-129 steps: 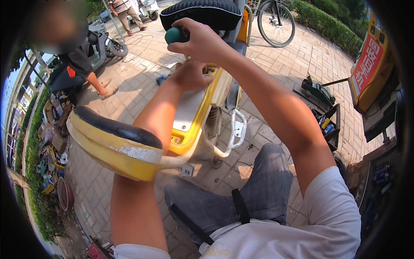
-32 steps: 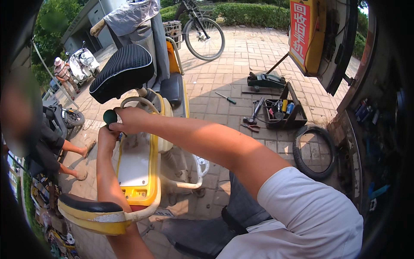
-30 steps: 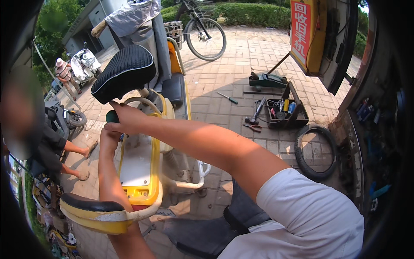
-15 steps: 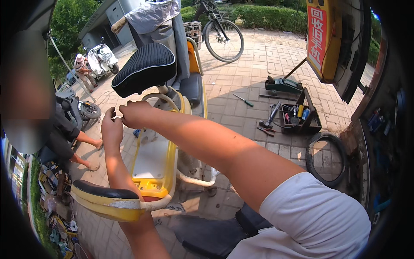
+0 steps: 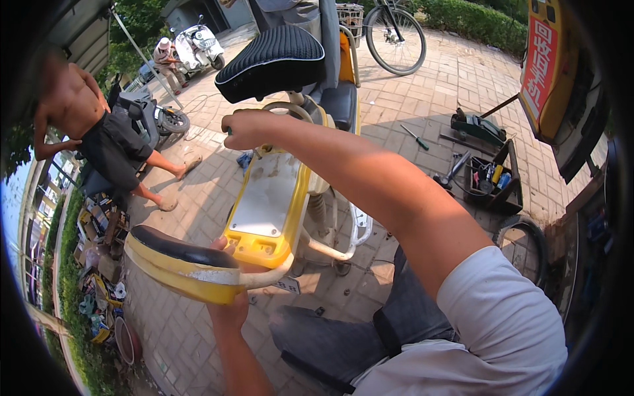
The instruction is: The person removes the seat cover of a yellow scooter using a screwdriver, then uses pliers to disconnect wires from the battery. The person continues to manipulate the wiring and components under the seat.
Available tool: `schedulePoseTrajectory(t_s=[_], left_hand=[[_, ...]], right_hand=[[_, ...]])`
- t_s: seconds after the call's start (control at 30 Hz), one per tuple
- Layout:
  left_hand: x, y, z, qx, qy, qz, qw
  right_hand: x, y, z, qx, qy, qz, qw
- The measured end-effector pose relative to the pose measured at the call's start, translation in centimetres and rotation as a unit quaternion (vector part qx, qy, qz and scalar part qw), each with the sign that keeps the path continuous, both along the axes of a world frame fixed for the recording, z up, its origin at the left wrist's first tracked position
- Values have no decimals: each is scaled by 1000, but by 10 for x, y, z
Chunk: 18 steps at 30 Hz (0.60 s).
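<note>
A yellow-and-white two-wheeler frame [image 5: 264,198] stands in front of me, with a quilted black seat [image 5: 271,56] raised at its far end and a padded yellow backrest [image 5: 178,264] at the near end. My right hand [image 5: 247,129] is closed just below the seat, beside the curved bar, with a bit of a green object showing in its fingers. My left hand [image 5: 223,247] is at the backrest; the fingertips show above it, but the backrest hides the rest, so their grip is unclear.
A shirtless person [image 5: 92,112] stands at left by a parked scooter [image 5: 148,122]; another crouches by a white scooter [image 5: 198,46]. At right are a screwdriver [image 5: 415,137], jack [image 5: 479,129], toolbox [image 5: 492,185], tyre [image 5: 518,231] and yellow sign box [image 5: 541,79]. Clutter [image 5: 99,264] lines the hedge.
My left hand has left my right hand's side and dropped toward me to the backrest. My right hand stays below the seat. The view has shifted, showing more of the person at left.
</note>
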<state>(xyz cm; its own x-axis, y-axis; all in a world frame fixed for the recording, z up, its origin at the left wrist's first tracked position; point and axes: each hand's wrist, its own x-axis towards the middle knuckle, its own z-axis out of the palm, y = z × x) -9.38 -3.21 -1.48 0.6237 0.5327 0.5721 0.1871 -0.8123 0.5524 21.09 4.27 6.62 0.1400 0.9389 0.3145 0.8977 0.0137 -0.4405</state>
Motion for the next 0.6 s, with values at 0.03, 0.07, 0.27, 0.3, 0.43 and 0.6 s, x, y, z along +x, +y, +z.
schedulePoseTrajectory(t_s=[0.03, 0.07, 0.27, 0.3, 0.43, 0.6], left_hand=[[-9, -20, -1, -18, 28, 54, 998], [-23, -32, -9, 18, 39, 59, 997], [-7, -77, 8, -41, -133, 112, 984], [-6, -83, 18, -45, -154, 134, 978], [-6, -100, 41, 22, -201, 36, 979], [26, -110, 107, -9, -213, -123, 969]], right_hand=[[-2, -2, 3, -13, -7, -14, 1000], [-7, -2, 7, -24, -13, -28, 999], [-8, -1, -1, -2, -30, -21, 999], [-8, -7, 4, -24, -32, -18, 999], [-6, -7, 4, -4, -23, 4, 1000], [-6, -12, 11, -85, -25, -8, 996]])
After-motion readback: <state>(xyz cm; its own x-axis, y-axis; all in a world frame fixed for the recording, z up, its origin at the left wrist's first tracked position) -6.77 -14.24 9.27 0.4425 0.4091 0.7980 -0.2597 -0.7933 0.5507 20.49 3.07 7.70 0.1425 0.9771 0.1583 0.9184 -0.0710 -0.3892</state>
